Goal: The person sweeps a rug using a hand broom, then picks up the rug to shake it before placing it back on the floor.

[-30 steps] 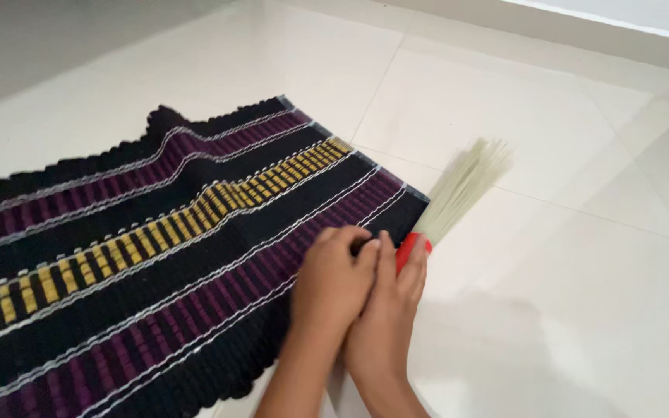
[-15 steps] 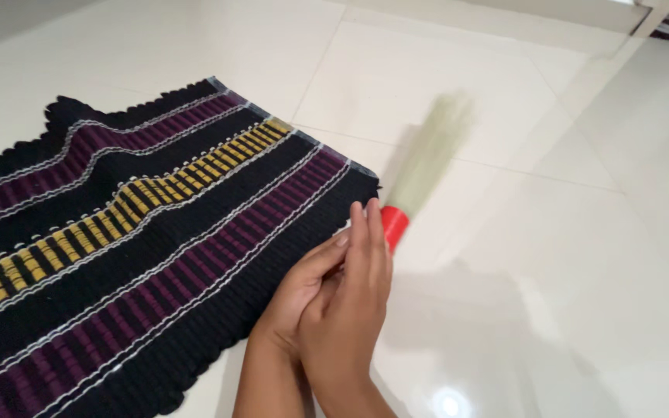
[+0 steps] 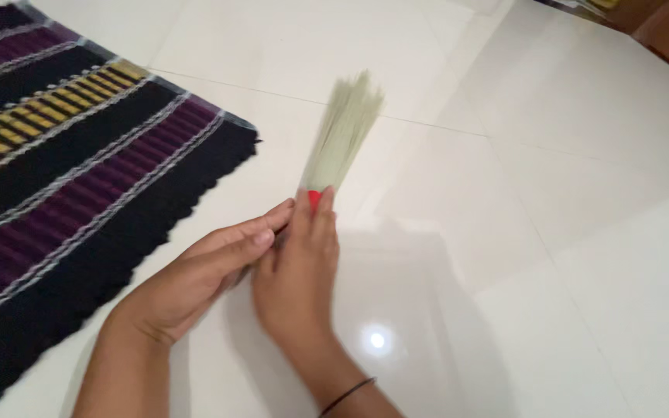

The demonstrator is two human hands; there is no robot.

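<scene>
Pale broom (image 3: 341,135), red-collared, tilted up

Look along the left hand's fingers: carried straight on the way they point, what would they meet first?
The left hand points up-right; its fingers would probably first meet the right hand holding the small broom.

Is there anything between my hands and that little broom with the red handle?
Nothing visible. The right hand is wrapped around the broom at its red handle, and the left hand rests against it.
</scene>
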